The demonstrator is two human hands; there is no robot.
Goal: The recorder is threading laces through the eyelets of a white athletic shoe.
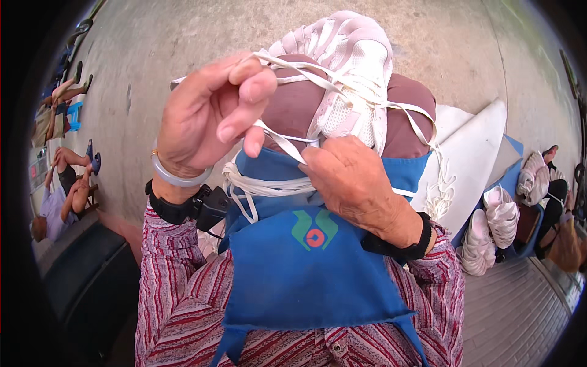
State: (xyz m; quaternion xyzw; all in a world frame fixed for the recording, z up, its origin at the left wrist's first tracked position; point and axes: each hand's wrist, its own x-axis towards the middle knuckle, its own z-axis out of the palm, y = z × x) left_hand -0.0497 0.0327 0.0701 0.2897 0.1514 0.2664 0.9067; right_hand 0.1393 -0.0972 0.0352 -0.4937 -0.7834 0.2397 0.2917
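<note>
A white and pale pink sneaker [361, 58] lies in front of me on a brown rounded surface [411, 116], its toe pointing away. My left hand [217, 107] is raised to the left of the shoe, fingers curled, with a white shoelace [306, 73] caught at the fingertips. The lace runs from there to the sneaker's upper. Close to the shoe's near end, my right hand [354, 183] pinches a stretch of lace that leads back to my left hand. A bundle of loose white laces [275, 186] rests across my lap, over blue cloth.
A blue apron [299, 281] covers my lap. More laces [441, 192] hang at the right over a white sheet [465, 156]. Several similar shoes [501, 214] stand farther right. Two seated people [64, 211] are at the far left, near a blue stool [74, 116].
</note>
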